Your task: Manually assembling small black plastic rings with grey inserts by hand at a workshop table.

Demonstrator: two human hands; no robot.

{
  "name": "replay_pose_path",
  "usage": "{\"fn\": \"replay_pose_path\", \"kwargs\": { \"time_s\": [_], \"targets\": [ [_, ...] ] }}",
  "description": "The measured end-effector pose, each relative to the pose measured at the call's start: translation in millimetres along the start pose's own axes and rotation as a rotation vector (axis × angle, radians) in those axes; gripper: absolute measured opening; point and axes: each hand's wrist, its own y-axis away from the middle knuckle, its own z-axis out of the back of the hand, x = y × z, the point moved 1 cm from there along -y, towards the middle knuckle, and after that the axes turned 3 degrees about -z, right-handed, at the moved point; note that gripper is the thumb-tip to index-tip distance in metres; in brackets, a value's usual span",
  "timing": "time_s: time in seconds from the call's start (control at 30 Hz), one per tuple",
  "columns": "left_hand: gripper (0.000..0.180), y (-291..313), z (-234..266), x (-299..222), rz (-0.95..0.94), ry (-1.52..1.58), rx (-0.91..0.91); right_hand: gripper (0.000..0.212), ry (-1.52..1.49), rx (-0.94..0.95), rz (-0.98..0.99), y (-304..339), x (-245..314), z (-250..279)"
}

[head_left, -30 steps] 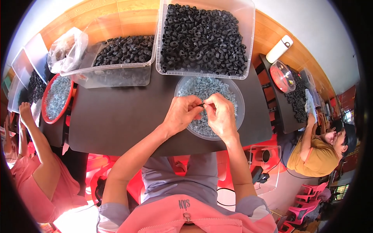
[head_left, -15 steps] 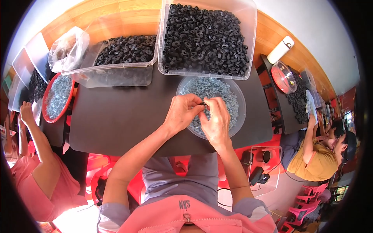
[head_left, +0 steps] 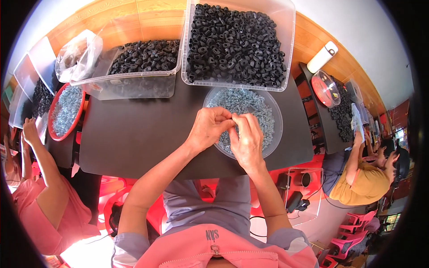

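— Which things were hard to see?
— The fingertips point(head_left: 227, 124) of the left hand point(head_left: 206, 128) and the right hand point(head_left: 248, 140) hid whatever lay between them. The large clear box point(head_left: 237, 86), full of black pieces point(head_left: 237, 44), was cut off at the top. In the smaller clear box point(head_left: 138, 88), near the far left corner of the counter point(head_left: 138, 134), the lower pieces looked cloudy through the wall.
— And what was around?
— The round bowl point(head_left: 278, 134) with small bluish pieces point(head_left: 243, 100) stood on the right half, toward the near edge. The large box stood just behind it, and the hands covered a part of the bowl. A red basin point(head_left: 82, 109) was beyond the left edge.
— How was the grip?
— Narrow on both hands: thumbs and fingers met above the bowl. Whether they held a piece, I could not tell.
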Motion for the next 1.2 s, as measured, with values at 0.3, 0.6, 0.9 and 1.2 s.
{"fn": "replay_pose_path", "kwargs": {
  "time_s": [0.3,0.6,0.9,1.2],
  "targets": [
    [0.012,14.0,25.0,-65.0,-0.376,-0.003,-0.469,0.03,-0.196,-0.245,-0.332,-12.2,-40.8,50.9],
    [0.028,-22.2,130.2,-118.6,-0.62,-0.59,-0.892,0.016,-0.125,-0.079,-0.412,-0.7,-58.9,54.7],
    [0.015,-9.3,51.7,-76.6,-0.676,-0.768,-0.492,0.012,-0.043,0.123,-0.405,6.0,-58.2,50.2],
    [0.021,-72.1,-5.5,-35.6,-0.651,-0.964,-0.3,0.02,0.213,0.249,-0.239,-9.2,-63.9,20.9]
  ]
}}
